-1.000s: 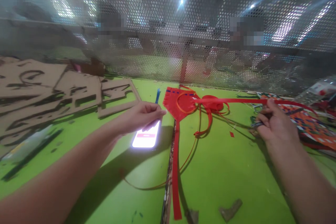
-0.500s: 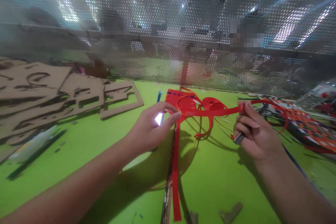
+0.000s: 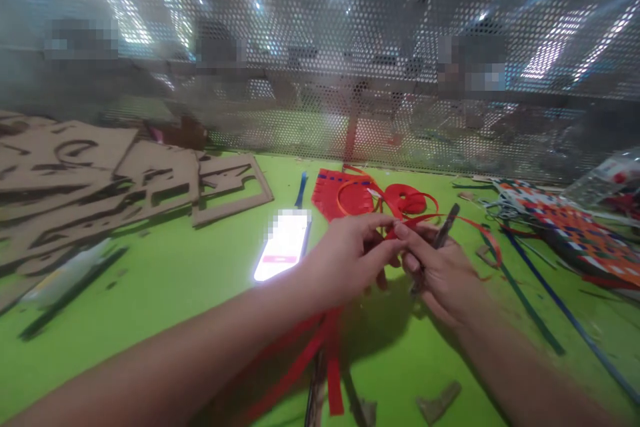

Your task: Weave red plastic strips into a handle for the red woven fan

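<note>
While the left hand [image 3: 350,257] pinches the red strip [image 3: 415,219], the right hand [image 3: 440,273] clamps a slim tool [image 3: 447,227] close by; one slip could catch fingers.

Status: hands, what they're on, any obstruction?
Left hand and right hand together on red plastic strip. Right hand also holds dark narrow tool. Red woven piece just beyond. Lit phone beside left hand, not obstructing.

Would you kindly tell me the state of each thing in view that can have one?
Left hand, pinching a red strip
Right hand, holding a slim dark tool tip up
Red woven piece, lying flat, strips loose
Phone, face up, screen lit
Cardboard cutouts, lying flat, overlapping
Multicoloured woven mat, lying flat
</note>
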A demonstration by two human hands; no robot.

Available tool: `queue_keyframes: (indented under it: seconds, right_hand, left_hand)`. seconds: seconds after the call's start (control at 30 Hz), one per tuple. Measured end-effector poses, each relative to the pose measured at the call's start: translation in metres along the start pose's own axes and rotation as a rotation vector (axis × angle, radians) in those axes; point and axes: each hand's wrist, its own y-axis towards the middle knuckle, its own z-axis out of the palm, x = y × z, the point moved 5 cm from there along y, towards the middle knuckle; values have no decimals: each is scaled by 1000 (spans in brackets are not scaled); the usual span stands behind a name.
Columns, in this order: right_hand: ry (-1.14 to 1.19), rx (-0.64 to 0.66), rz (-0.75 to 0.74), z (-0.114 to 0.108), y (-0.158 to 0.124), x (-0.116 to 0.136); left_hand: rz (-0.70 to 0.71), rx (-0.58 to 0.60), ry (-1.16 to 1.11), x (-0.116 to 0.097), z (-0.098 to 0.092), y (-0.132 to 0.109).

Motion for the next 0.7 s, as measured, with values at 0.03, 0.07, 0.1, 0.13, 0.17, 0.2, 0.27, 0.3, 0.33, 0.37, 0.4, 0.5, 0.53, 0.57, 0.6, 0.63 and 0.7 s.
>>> queue_keyframes:
  seconds: [0.03,0.07,0.1,0.13,0.17,0.2,0.27,0.3,0.33,0.37,0.4,0.5,0.53,0.57,0.6,0.63,0.7]
  right_hand:
    - [-29,18,39,-2,2,-1]
    - [-88,60,86,-3,4,-2]
    - [-176,116,130,-6,5,-1]
    - [-303,198,182,-9,5,-1]
    - [-451,292,239,-12,5,0]
    - [-577,346,255,-18,4,4]
    - [-803,514,292,-25,0,10]
    - [-859,550,273,-28,-1,15]
    - [-903,576,228,-29,-1,21]
    - [-930,594,181,-29,-2,25]
    - [-945,596,125,-28,-2,30]
    - [-988,531,-70,-24,1,37]
    - [-1014,488,-140,-23,3,39]
    - [-1046,444,-204,-22,4,39]
    - [-1076,407,-255,-21,5,39]
    - [-1096,377,-295,-21,6,37]
    - [-1098,341,-338,-20,6,34]
  left_hand:
    - [-21,4,-33,7,-2,3]
    - [-44,-3,-43,13,-4,5]
    - [-65,-17,-38,18,-8,6]
    - [-85,-34,-27,22,-11,8]
    - [-103,-53,-18,24,-14,9]
    - [-119,-71,-12,26,-17,9]
    - [-146,-105,-7,27,-20,10]
    - [-153,-118,-4,28,-21,10]
    - [-156,-127,2,27,-21,10]
    - [-155,-132,11,27,-21,10]
    - [-154,-133,21,27,-21,10]
    - [-159,-125,42,29,-19,9]
    - [-159,-123,45,29,-18,9]
    - [-157,-121,48,29,-17,9]
    - [-152,-118,49,29,-17,9]
    - [-146,-114,50,29,-16,8]
    - [-128,-107,51,28,-15,8]
